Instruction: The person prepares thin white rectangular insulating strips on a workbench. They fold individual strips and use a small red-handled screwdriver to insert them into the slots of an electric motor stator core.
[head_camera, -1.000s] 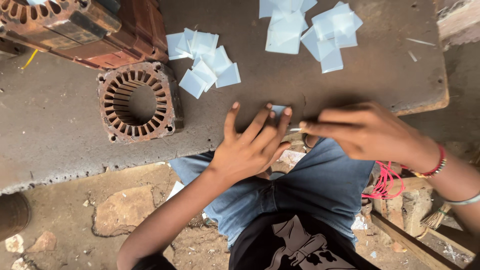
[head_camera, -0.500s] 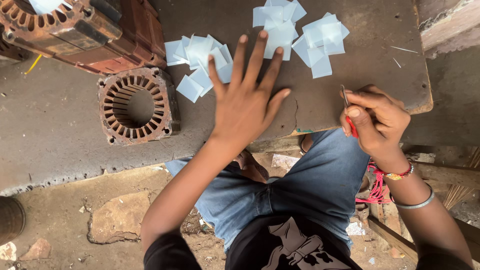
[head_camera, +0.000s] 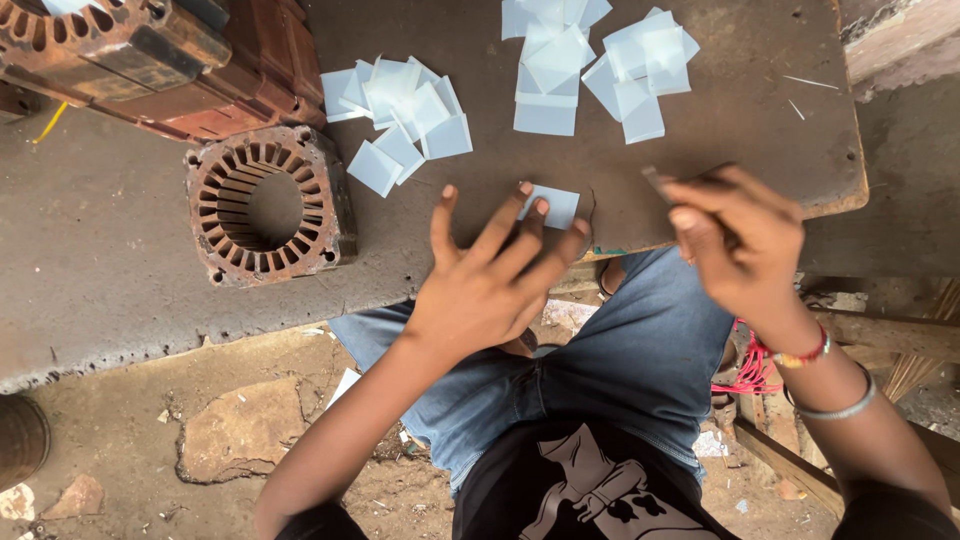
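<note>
Now the spread left hand (head_camera: 490, 290) pins a pale square (head_camera: 553, 206) near the board's edge (head_camera: 640, 243).

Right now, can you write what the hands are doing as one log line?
left hand: fingers spread, pressing white paper piece on board | right hand: blurred, pinching something thin | stator core: untouched

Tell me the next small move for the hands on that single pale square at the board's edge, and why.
Probably bring the right hand across to the pale square. The left hand already has fingertips on it, pinning it flat on the board, while the right hand hovers beside it, pinching something thin, too blurred to identify. Two heaps of like squares lie farther back.
</note>
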